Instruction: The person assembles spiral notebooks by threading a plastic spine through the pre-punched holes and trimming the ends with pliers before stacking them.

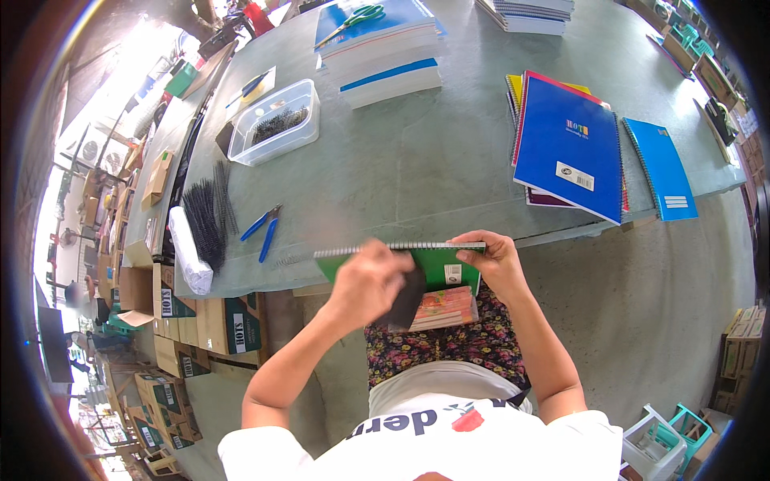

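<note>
A green spiral-bound notebook [441,264] is held upright over my lap, its wire spine along the top edge. My right hand [491,258] grips its top right corner. My left hand [370,282] is blurred in front of the cover's left half and holds a dark flat piece [407,301] against it. Under the notebook, on my lap, lies a pinkish-orange stack of notebooks [445,309].
On the grey table [417,160] lie blue-handled pliers [263,224], black binding spirals [207,216], a clear tub of spirals [277,122], blue notebooks [571,144], another blue notebook [662,168], book stacks with green scissors [377,40]. Cardboard boxes [200,325] stand below left.
</note>
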Demonstrator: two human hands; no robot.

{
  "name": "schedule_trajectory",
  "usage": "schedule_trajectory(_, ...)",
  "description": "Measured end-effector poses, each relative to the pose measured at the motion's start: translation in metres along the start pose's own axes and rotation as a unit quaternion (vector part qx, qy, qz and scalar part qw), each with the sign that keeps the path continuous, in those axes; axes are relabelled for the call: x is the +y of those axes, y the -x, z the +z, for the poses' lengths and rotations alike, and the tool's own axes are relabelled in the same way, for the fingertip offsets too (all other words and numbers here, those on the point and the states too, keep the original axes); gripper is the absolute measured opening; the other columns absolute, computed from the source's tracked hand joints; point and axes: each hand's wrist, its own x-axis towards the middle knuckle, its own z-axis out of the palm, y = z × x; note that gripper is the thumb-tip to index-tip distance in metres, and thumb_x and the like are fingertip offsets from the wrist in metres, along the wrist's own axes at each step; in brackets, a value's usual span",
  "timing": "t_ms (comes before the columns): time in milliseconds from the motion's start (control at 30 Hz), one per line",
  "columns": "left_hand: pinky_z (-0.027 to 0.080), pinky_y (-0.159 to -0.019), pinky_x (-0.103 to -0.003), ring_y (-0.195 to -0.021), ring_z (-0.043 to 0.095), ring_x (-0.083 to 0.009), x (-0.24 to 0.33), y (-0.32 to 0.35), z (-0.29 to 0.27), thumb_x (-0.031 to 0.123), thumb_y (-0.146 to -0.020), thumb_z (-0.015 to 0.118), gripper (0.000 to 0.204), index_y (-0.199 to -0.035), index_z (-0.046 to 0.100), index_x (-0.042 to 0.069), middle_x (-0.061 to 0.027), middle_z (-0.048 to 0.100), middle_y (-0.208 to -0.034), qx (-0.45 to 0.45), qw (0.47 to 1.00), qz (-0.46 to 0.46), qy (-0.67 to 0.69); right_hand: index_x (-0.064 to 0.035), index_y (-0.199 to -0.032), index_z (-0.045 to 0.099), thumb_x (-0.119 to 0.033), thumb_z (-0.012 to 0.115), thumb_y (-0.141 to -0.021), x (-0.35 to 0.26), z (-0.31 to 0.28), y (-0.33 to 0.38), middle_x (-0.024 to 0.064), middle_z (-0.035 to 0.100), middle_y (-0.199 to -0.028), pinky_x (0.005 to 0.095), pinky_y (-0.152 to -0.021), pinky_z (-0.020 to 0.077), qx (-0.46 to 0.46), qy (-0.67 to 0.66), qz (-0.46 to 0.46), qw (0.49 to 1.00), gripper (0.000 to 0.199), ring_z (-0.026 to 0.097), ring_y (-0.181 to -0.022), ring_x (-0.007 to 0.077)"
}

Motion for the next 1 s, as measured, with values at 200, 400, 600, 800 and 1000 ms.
schedule_trajectory(200, 0.05, -0.072, -0.035, -0.081, 0.06, -0.0257, 0.01, -0.016, 0.0, 0.003, -0.068, 0.068, 0.024, -0.09, 0.068, 0.01, -0.0105, 0.059, -0.078, 0.136, 0.99, -0.031, -0.031, 0.0023, -0.097, 0.064, -0.011, 0.063, -0.086, -0.001, -0.002, 0.003, 0.008, 0.067, -0.092, 0.0246, -0.075, 0.0494, -0.024, -0.024, 0.037, 0.999, 0.017, 0.062, -0.084, 0.012)
schedule_trajectory(400, 0.048, -0.072, -0.034, -0.079, 0.059, -0.0246, 0.016, -0.031, -0.006, 0.003, -0.066, 0.072, 0.027, -0.093, 0.068, 0.006, -0.0104, 0.059, -0.085, 0.278, 0.958, -0.026, -0.066, 0.0084, -0.101, 0.062, -0.037, 0.043, -0.094, -0.005, 0.001, 0.004, 0.0106, 0.066, -0.091, 0.0257, -0.073, 0.0491, -0.034, -0.089, 0.065, 0.993, 0.05, 0.061, -0.08, 0.0134)
schedule_trajectory(600, 0.048, -0.067, -0.033, -0.074, 0.057, -0.0237, 0.037, -0.047, -0.002, 0.001, -0.066, 0.071, 0.027, -0.092, 0.068, 0.005, -0.0116, 0.059, -0.084, 0.154, 0.987, -0.03, 0.017, 0.0074, -0.096, 0.064, -0.031, 0.04, -0.095, -0.003, 0.002, 0.005, 0.0083, 0.065, -0.088, 0.023, -0.078, 0.0428, -0.019, -0.124, 0.103, 0.987, 0.046, 0.058, -0.081, 0.0121)
schedule_trajectory(800, 0.048, -0.071, -0.033, -0.079, 0.058, -0.0246, 0.034, -0.05, 0.013, -0.001, -0.066, 0.069, 0.027, -0.092, 0.068, 0.005, -0.0111, 0.06, -0.083, 0.082, 0.995, 0.044, 0.039, 0.0053, -0.095, 0.064, -0.04, 0.043, -0.094, 0.013, 0.003, 0.004, 0.0054, 0.063, -0.089, 0.024, -0.08, 0.0419, 0.075, -0.102, 0.127, 0.984, 0.05, 0.054, -0.083, 0.0121)
schedule_trajectory(1000, 0.048, -0.074, -0.033, -0.082, 0.06, -0.0244, 0.003, -0.068, 0.008, 0.002, -0.069, 0.069, 0.027, -0.097, 0.068, 0.007, -0.0113, 0.062, -0.089, 0.088, 0.992, 0.013, 0.084, 0.0028, -0.104, 0.062, -0.04, 0.051, -0.093, 0.016, -0.004, 0.001, 0.0056, 0.063, -0.093, 0.024, -0.078, 0.0444, -0.025, -0.027, 0.011, 0.999, 0.045, 0.057, -0.084, 0.0099)
